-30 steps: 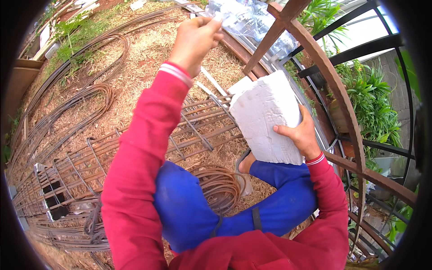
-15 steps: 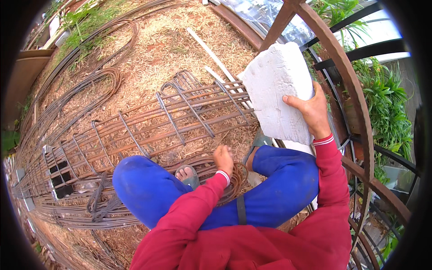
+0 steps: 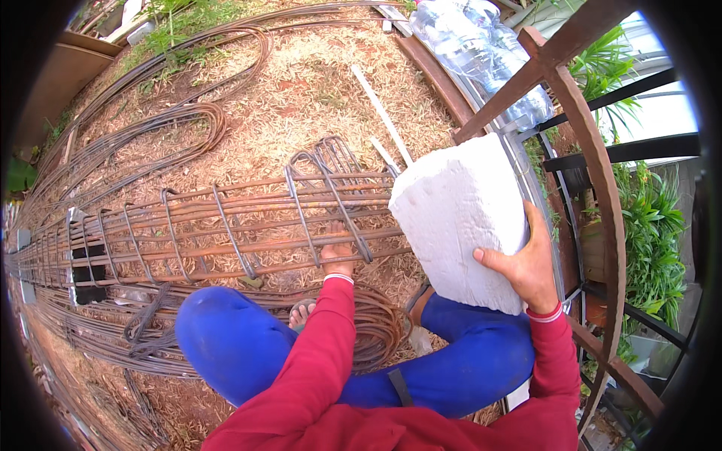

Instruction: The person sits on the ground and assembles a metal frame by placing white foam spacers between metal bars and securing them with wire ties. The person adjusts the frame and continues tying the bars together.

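Observation:
My right hand (image 3: 526,264) grips a big white foam block (image 3: 460,218), holding it upright above my right knee. My left hand (image 3: 338,255) reaches forward in a red sleeve and closes on a long bar of the rusty rebar cage (image 3: 226,233) lying on the ground in front of me. The cage is made of long bars ringed by bent stirrups. A coil of rusty wire (image 3: 380,327) lies between my blue-trousered knees.
Loose rebar lengths (image 3: 150,120) curve across the straw-covered ground at the far left. A rusty metal gate frame (image 3: 587,150) rises on the right with green plants (image 3: 650,218) behind it. Clear plastic bottles (image 3: 474,52) lie at the top right.
My left hand came down from the far top, where it reached toward the bottles, to the rebar cage. The foam block stayed in my right hand and the view tilted down.

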The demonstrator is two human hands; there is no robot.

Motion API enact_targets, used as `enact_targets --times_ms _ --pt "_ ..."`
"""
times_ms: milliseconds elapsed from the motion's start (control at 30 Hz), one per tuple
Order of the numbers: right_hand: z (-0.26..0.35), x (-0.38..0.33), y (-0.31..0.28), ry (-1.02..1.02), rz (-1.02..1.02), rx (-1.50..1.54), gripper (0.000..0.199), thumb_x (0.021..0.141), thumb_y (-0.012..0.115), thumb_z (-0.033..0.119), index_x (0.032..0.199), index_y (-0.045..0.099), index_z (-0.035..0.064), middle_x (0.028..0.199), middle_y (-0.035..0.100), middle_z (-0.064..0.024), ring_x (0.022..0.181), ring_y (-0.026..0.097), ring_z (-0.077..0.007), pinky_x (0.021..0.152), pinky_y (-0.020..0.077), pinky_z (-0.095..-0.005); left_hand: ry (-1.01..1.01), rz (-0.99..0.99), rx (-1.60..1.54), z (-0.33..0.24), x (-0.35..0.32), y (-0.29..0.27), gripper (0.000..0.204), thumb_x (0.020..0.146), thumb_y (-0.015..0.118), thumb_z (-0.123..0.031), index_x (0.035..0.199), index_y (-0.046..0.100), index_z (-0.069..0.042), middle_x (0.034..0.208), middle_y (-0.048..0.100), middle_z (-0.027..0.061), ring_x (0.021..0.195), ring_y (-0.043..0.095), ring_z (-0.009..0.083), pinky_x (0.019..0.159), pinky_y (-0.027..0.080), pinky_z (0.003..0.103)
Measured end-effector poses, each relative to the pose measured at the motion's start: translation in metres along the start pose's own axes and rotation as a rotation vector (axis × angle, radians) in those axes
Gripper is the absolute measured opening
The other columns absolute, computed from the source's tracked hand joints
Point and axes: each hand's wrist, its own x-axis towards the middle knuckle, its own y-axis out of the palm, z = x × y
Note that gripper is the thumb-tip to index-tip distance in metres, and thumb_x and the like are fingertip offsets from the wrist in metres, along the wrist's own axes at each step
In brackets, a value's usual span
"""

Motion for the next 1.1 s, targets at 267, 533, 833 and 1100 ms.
enact_targets --times_ms 267,533,833,1100 --pt "-0.016 -0.030 0.014 0.028 0.287 -0.233 0.102 0.054 0.093 0.031 0.135 0.044 -0.0084 0.115 0.053 -0.0235 0.110 0.054 -0.0392 0.096 0.0421 -0.0470 0.058 0.323 -0.145 -0.036 0.028 0.044 0.051 0.106 0.045 -0.034 0.149 0.042 -0.006 0.154 0.042 0.0141 0.140 0.043 0.0331 0.116 0.038 0.047" --pt "-0.037 -0.055 0.040 0.022 0.369 -0.392 0.103 0.054 0.091 0.033 0.135 0.042 -0.0066 0.111 0.049 -0.0223 0.104 0.050 -0.0393 0.091 0.0383 -0.0480 0.003 0.732 -0.328 -0.055 0.036 0.085 0.057 0.106 0.041 -0.039 0.155 0.036 -0.008 0.162 0.032 0.0137 0.146 0.035 0.0343 0.121 0.031 0.049" --pt "-0.043 -0.085 0.029 0.041 0.372 -0.350 0.102 0.053 0.090 0.030 0.135 0.042 -0.0053 0.111 0.049 -0.0222 0.105 0.049 -0.0393 0.092 0.0373 -0.0477 0.068 0.348 -0.013 -0.062 0.016 0.125 0.081 0.099 0.032 -0.068 0.162 0.026 -0.017 0.169 0.020 0.0076 0.153 0.025 0.0317 0.118 0.024 0.053" --pt "-0.043 -0.111 0.026 0.060 0.338 -0.298 0.103 0.050 0.091 0.031 0.135 0.043 -0.0037 0.116 0.050 -0.0222 0.109 0.050 -0.0391 0.094 0.0364 -0.0477 0.092 0.335 -0.071 -0.062 -0.004 0.149 0.074 0.104 0.029 -0.054 0.162 0.021 -0.008 0.168 0.018 0.0156 0.155 0.017 0.0353 0.126 0.008 0.052"
